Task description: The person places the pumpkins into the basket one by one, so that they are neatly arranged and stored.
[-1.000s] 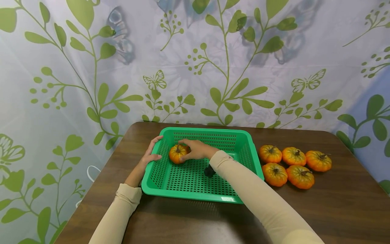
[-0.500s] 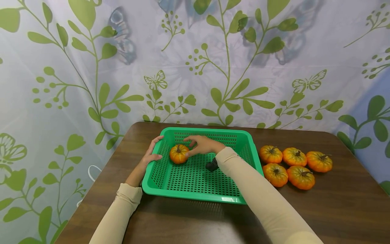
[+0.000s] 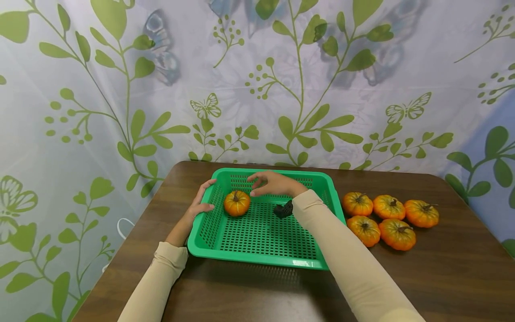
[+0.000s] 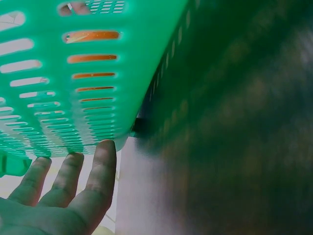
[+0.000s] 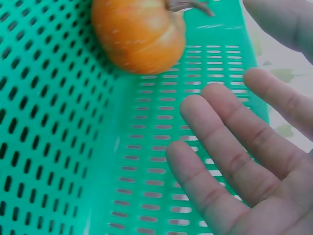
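A green plastic basket (image 3: 257, 262) with slotted walls stands on the table. My left hand (image 3: 199, 202) holds its left end, the thumb over the rim; in the left wrist view several fingers (image 4: 98, 183) lie along the outer wall. One small orange pumpkin (image 3: 236, 203) sits inside, near the left wall. My right hand (image 3: 277, 184) hovers over the back part of the basket, to the pumpkin's right and apart from it. The right wrist view has its fingers (image 5: 234, 161) loosely spread, holding nothing, with the pumpkin (image 5: 139, 36) beyond them.
Several more pumpkins (image 3: 388, 207) lie in two rows on the brown table (image 3: 454, 268), just right of the basket. A patterned cloth (image 3: 241, 89) hangs behind the table. A white cable (image 3: 122, 226) shows at the left edge.
My right hand has let go of the pumpkin in the basket and moved up and to the right. The pumpkin stays by the left wall, and the left hand keeps its place.
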Tool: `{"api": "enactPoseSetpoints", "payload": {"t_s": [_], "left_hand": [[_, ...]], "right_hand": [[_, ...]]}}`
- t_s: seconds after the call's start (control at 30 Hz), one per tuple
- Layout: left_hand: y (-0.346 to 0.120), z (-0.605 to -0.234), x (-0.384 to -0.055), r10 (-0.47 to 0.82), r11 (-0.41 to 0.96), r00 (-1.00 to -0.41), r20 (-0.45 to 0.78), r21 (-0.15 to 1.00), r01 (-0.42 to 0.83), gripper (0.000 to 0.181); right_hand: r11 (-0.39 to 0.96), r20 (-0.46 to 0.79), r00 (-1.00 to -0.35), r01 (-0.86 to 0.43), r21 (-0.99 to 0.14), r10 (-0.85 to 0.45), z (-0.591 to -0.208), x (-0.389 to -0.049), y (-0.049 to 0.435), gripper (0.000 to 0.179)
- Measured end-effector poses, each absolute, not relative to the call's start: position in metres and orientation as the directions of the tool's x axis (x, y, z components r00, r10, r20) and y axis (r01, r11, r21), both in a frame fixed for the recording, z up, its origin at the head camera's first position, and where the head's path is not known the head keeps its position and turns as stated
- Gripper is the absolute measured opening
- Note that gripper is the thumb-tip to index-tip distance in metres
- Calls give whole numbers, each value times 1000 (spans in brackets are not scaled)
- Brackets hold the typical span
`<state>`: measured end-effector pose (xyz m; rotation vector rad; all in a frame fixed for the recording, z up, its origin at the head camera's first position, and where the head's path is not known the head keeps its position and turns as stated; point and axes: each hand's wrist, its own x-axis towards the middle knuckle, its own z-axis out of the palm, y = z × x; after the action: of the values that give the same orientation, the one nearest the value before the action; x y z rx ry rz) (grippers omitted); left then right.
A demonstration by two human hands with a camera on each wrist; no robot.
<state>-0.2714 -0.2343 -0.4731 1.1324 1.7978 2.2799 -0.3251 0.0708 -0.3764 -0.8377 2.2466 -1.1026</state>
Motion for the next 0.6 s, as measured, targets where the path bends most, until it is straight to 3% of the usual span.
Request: {"api": "enactPoseSetpoints", "payload": {"t_s": [0.6], "left_hand": [[-234,-475,-277,442,-360,-673,593,804,473,75]], "right_hand": [[355,-30,-706,-319,-879,-708,-347,-317,84,61]]}}
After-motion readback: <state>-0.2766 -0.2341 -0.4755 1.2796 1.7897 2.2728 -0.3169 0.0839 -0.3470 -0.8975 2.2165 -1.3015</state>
